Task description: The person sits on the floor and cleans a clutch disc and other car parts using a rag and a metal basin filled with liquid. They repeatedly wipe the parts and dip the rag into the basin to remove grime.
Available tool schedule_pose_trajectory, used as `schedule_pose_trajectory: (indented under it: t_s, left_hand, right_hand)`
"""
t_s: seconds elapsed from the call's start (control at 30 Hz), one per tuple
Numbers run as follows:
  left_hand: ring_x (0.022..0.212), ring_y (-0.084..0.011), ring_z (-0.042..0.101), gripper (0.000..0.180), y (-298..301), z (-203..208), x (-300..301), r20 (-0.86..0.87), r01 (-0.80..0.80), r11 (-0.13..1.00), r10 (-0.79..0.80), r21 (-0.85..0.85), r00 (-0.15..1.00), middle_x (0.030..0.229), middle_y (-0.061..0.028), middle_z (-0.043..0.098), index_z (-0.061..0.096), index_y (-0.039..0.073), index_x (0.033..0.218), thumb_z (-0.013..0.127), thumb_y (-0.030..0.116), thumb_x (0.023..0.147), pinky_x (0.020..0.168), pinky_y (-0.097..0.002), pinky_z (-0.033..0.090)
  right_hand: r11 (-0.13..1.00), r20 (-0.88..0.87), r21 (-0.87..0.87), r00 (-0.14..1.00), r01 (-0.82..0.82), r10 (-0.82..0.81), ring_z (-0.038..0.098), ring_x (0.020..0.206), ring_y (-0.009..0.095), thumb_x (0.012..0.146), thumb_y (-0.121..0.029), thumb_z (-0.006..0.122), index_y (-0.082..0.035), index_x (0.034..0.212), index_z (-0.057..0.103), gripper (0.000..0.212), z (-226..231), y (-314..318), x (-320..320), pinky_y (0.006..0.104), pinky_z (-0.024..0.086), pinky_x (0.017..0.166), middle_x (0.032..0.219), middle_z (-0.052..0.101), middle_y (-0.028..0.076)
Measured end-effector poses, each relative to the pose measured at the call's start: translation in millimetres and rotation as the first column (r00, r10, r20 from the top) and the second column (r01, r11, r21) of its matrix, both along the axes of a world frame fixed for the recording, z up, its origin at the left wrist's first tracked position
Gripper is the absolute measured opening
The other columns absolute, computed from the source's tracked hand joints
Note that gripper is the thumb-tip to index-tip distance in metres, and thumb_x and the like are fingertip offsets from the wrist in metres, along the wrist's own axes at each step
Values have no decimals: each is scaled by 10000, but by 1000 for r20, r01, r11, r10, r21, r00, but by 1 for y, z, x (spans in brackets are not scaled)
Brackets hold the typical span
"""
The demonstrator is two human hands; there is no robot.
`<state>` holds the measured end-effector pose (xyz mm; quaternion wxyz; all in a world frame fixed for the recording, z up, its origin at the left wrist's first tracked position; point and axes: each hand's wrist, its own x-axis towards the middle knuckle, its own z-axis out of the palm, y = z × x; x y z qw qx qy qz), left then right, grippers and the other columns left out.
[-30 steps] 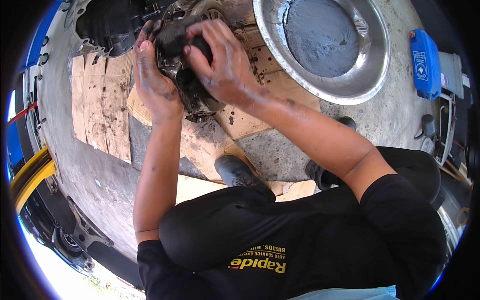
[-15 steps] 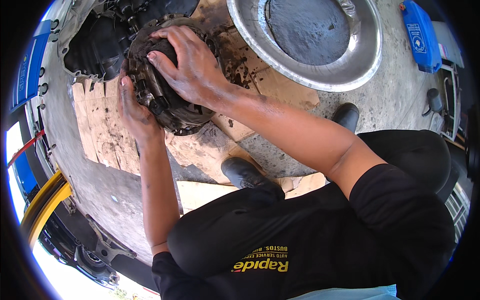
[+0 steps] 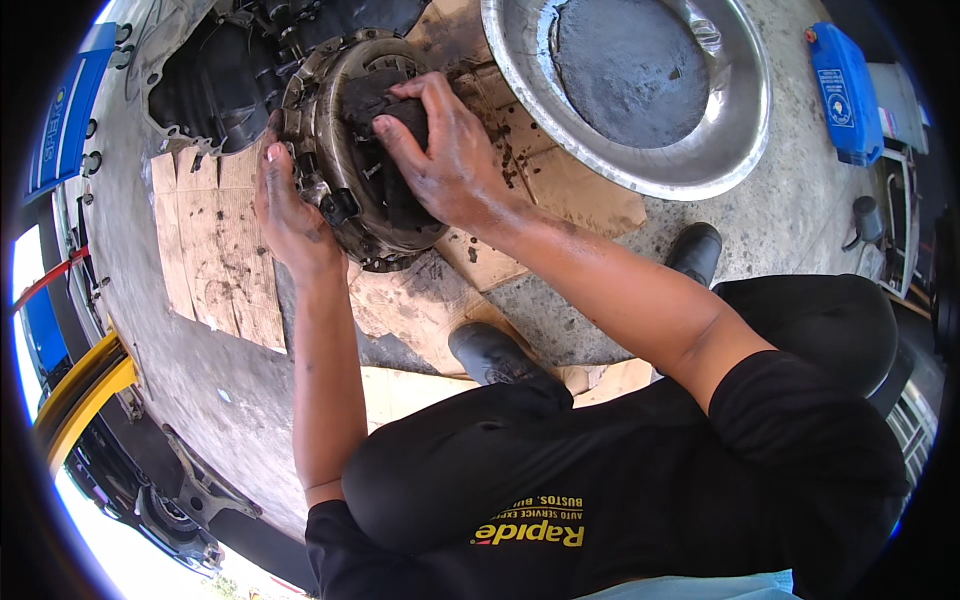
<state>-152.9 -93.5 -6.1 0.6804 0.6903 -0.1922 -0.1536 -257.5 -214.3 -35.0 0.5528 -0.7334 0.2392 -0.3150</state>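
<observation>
A round, greasy metal clutch pressure plate (image 3: 330,110) is tilted on its edge over the stained cardboard. My left hand (image 3: 298,225) cups its left side, fingers wrapped behind the rim and thumb up along the edge. Against the right-hand face, my right hand (image 3: 448,165) presses a dark, dirty rag (image 3: 372,100), its fingers curled over the cloth. Part of the plate's face is hidden by the rag and that hand. Just beyond, at the upper left, lies a big open gearbox housing (image 3: 215,90) with a dark interior.
A metal basin (image 3: 735,165) of dark, murky liquid stands at the upper right. Farther right is a blue jug (image 3: 848,100). Cardboard (image 3: 215,265) covers the concrete under the plate. A yellow post (image 3: 95,395) rises at the left, and my boots (image 3: 490,352) are close by.
My right hand and the rag have shifted right across the plate, uncovering more of its ring. The plate has turned slightly; my left hand still supports its side. The whole view has shifted a little.
</observation>
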Motion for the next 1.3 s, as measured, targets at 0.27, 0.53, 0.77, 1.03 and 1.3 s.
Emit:
schedule_pose_trajectory:
  t_s: [0.27, 0.53, 0.77, 1.03, 1.3]
  left_hand:
    - [1244, -232, 530, 486, -1, 1, -5, 31, -47, 999, 46, 13, 998, 1348, -190, 572, 524, -92, 1375, 434, 277, 1072, 1107, -348, 367]
    - [1227, -214, 548, 442, -16, 13, -19, -105, -79, 995, 73, -61, 992, 1364, -175, 566, 490, -94, 1404, 426, 184, 1066, 1085, -339, 401]
    - [1229, -201, 541, 402, -12, 9, -11, -54, -19, 1000, 19, 5, 998, 1373, -158, 563, 492, -73, 1416, 426, 64, 1043, 1094, -324, 389]
    - [1201, -200, 557, 401, -5, 3, -12, -39, -52, 999, 52, 1, 998, 1347, -153, 585, 504, -70, 1407, 439, 59, 1033, 1080, -326, 405]
    - [1206, -194, 559, 387, -14, 5, -9, -45, -101, 992, 105, 73, 993, 1360, -153, 584, 501, -69, 1412, 420, 28, 1047, 1075, -318, 408]
  right_hand:
    - [961, -302, -134, 933, -243, 194, 642, 936, 411, 939, -169, 606, -7, 1075, 573, 214, -27, 8, -41, 472, 526, 814, 1009, 631, 193]
    - [988, -52, -140, 997, -59, 52, 627, 990, 416, 948, -138, 574, -8, 1160, 512, 257, -12, -2, 7, 475, 509, 849, 1019, 609, 207]
    - [969, -591, 231, 804, 85, 71, 596, 1106, 465, 926, -99, 486, 12, 1225, 460, 321, -73, -58, 49, 520, 464, 988, 1186, 601, 265]
    - [980, -48, -167, 992, 106, -115, 593, 1122, 429, 976, -224, 596, -46, 1270, 484, 360, -4, -55, 53, 483, 481, 962, 1189, 577, 226]
    - [987, -445, 139, 896, 81, -10, 642, 1047, 433, 1008, -204, 516, -43, 1157, 525, 220, -83, -53, 47, 524, 491, 904, 1061, 667, 220]
